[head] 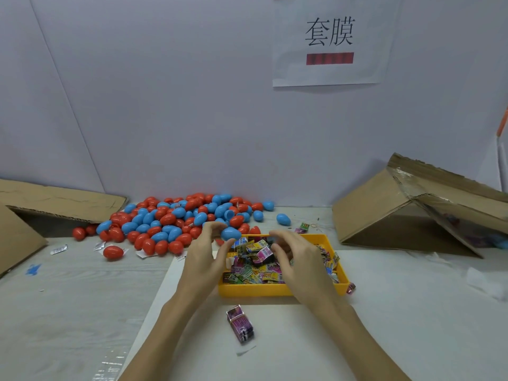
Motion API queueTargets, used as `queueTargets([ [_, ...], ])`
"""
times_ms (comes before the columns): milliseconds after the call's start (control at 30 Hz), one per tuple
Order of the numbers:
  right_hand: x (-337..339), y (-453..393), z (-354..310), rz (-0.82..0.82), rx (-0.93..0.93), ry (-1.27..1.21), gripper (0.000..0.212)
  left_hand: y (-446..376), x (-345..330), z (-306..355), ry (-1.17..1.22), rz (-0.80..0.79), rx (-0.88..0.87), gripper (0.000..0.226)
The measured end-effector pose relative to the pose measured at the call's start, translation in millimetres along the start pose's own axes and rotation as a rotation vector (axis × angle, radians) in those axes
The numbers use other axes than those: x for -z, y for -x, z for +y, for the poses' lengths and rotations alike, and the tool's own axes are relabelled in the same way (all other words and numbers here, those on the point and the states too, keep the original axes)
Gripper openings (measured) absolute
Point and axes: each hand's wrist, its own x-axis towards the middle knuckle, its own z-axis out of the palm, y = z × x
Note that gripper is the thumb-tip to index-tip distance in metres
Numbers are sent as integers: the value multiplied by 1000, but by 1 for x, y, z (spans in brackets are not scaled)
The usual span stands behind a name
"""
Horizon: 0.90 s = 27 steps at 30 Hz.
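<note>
Under the 套膜 sign (330, 37), left hand (202, 257) grips blue egg (230, 234); right hand (298, 261) grip unclear.

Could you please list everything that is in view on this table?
Plastic eggs: many, red and blue, heaped at the back left.
Yellow plastic tray: one, centre, full of small printed packets.
Blue plastic egg: one, held at the tray's far left corner.
Small purple carton: one, before the tray.
Cardboard boxes: two, brown, left and right.
Paper sign: one, white, on the wall.
Left hand: holds the blue egg.
Right hand: over the packets.
</note>
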Motion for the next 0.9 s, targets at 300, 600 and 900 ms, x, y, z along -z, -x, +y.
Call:
queueTargets([
  [300, -2, 5, -18, 70, 134, -64, 40, 17, -11, 46, 205, -76, -125, 28],
  [600, -1, 5, -16, 14, 95, -123, 55, 18, -7, 54, 585, -138, 127, 37],
  [900, -2, 5, -19, 54, 74, -55, 33, 19, -10, 53, 603, -201, 201, 27],
])
